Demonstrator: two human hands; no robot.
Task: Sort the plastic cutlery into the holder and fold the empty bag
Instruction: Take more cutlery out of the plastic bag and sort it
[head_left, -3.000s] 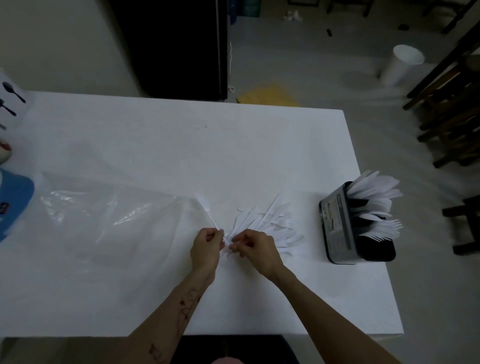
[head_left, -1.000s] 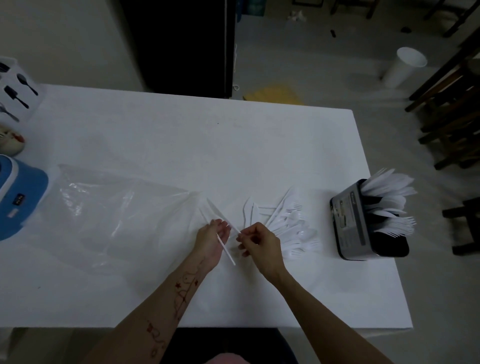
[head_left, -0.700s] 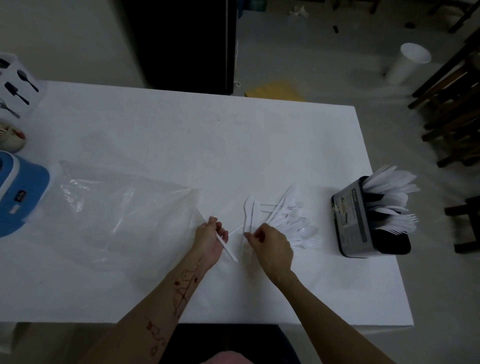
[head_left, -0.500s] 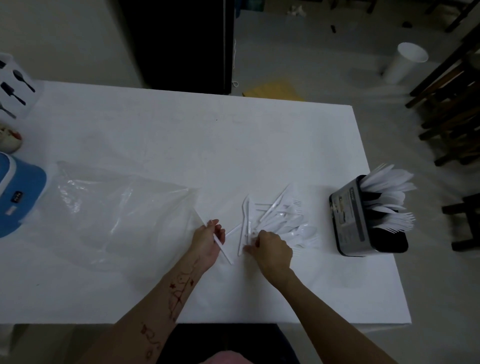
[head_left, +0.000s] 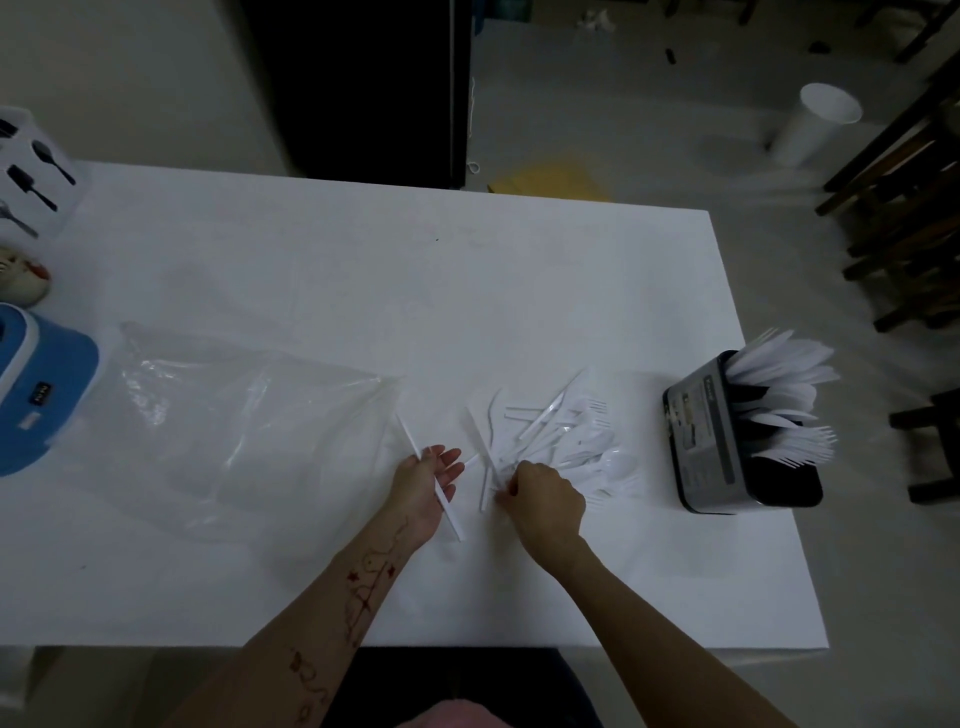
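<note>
A loose pile of white plastic cutlery (head_left: 566, 436) lies on the white table (head_left: 363, 270), right of centre. My right hand (head_left: 545, 499) sits at the pile's near edge, its fingers curled round a piece there; which piece is hidden. My left hand (head_left: 426, 488) holds a white plastic knife (head_left: 451, 514) across its palm, with the fingers stretched toward the pile. The clear empty bag (head_left: 249, 426) lies flat just left of my left hand. The black and grey holder (head_left: 696, 436) stands at the table's right edge with several forks and knives upright in it.
A blue device (head_left: 41, 389), a small bowl (head_left: 21, 275) and a white box printed with cutlery shapes (head_left: 31, 176) sit along the left edge. On the floor to the right are a white bin (head_left: 815, 124) and dark wooden chairs (head_left: 909, 208).
My right hand moved from near my left hand down into the pile's near edge and curled there. My left hand kept the knife and spread its fingers.
</note>
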